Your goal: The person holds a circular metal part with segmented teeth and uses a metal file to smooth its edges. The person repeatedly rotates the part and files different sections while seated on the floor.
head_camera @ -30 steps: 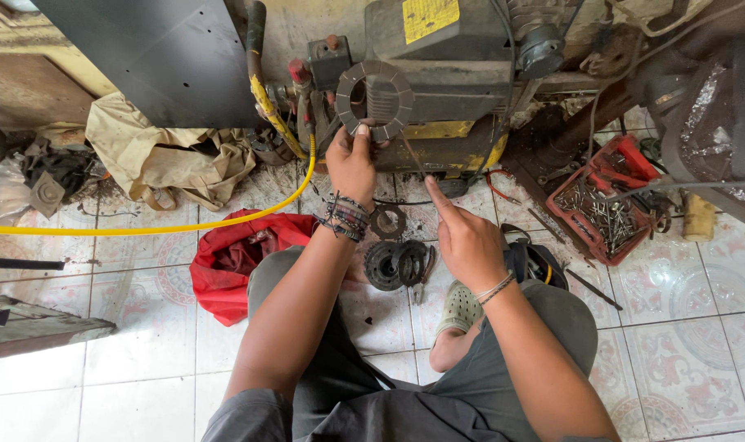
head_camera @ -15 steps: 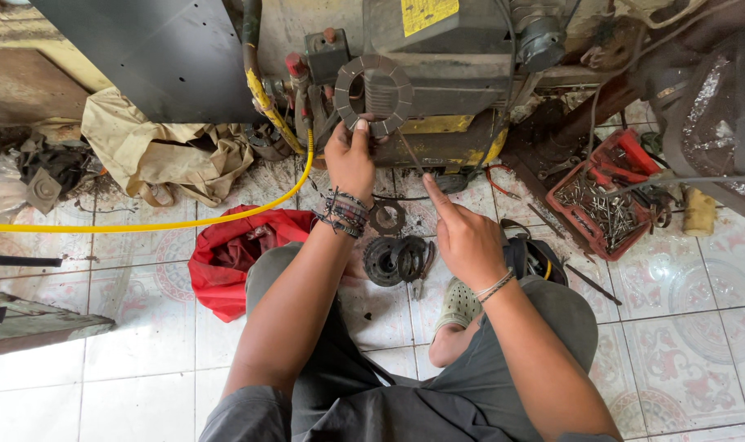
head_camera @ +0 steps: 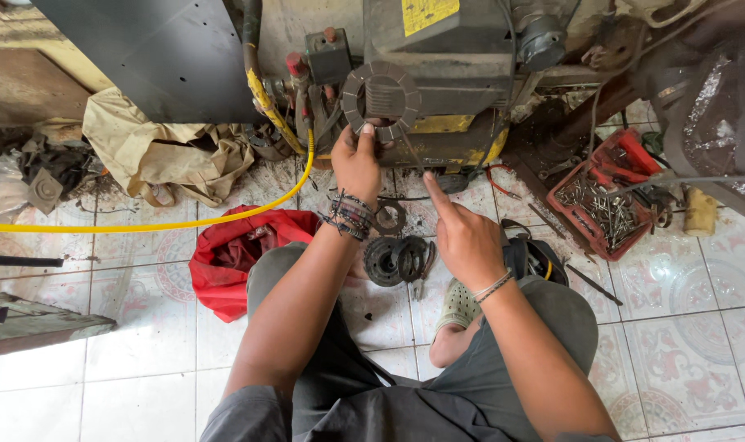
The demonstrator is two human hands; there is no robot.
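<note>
Grey, segmented friction ring (head_camera: 381, 100), flat and round with a wide centre hole, is pinched at its lower edge by the left hand (head_camera: 357, 160), thumb and fingers closed on the rim, raised in front of the dirty yellow-and-grey machine body (head_camera: 446, 74). The right hand (head_camera: 464, 239) holds nothing; its index finger points out, the others loosely curled, hovering just right of the dark stacked metal discs and rings (head_camera: 399, 258) that lie on the tiled floor (head_camera: 143, 327) below the left wrist. A red cloth (head_camera: 233, 254) lies left of that forearm, with a yellow hose (head_camera: 168, 223) above it; a red tray of screws (head_camera: 603, 200) sits well right of the right hand. Held only by one edge, the ring could likely slip and drop onto the tiles, chipping a segment.
</note>
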